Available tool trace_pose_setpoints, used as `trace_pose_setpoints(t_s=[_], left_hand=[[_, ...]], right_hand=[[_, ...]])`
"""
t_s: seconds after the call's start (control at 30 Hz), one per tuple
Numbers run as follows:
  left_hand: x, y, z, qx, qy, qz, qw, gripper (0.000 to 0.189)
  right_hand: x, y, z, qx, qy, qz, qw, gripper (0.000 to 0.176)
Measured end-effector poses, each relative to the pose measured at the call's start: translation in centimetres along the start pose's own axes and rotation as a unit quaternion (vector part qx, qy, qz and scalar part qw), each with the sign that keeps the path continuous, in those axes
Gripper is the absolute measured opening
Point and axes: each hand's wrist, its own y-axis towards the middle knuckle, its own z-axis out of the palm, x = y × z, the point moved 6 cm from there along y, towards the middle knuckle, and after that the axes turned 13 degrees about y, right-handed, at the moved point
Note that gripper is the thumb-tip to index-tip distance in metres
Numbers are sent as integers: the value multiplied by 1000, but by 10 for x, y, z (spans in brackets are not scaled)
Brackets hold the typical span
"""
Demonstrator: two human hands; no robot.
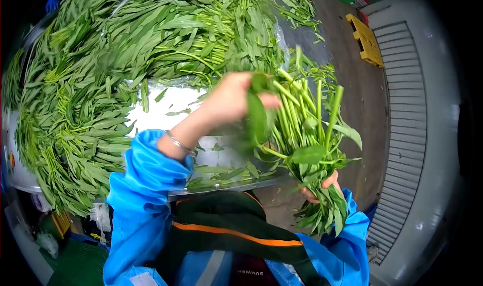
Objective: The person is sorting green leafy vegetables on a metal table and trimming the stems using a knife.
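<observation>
A bunch of water spinach (pixel 297 120), cut stems pointing up and leaves hanging below, is gripped from underneath in my right hand (pixel 329 183), its fingers wrapped around the leafy part. My left hand (pixel 234 97) is at the left side of the stems, smeared by motion, with its fingers closed around a dark green leaf (pixel 257 117). The leaf partly hides those fingers. Under my left forearm is a pale tabletop (pixel 166 105) scattered with loose leaves.
Large heaps of water spinach (pixel 90 110) cover the table's left and far parts. The table's metal front edge (pixel 226 187) runs close to my body. A yellow pallet (pixel 365 39) and a grey slatted panel (pixel 402 110) stand at the right. A blue-gloved hand (pixel 52 4) shows at the far left.
</observation>
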Motion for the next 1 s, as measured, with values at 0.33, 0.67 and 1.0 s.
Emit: trace_pose_setpoints(t_s=[0.33, 0.67, 1.0], left_hand=[[-22, -25, 39, -112, 50, 95, 988, 49], [-32, -31, 31, -2, 109, 60, 992, 62], [6, -23, -51, -228, -259, 58, 937, 31]], right_hand=[[0, -20, 8, -223, -121, -129, 959, 46], [31, -34, 4, -169, -363, -210, 892, 57], [58, -38, 42, -108, -564, -358, 736, 98]])
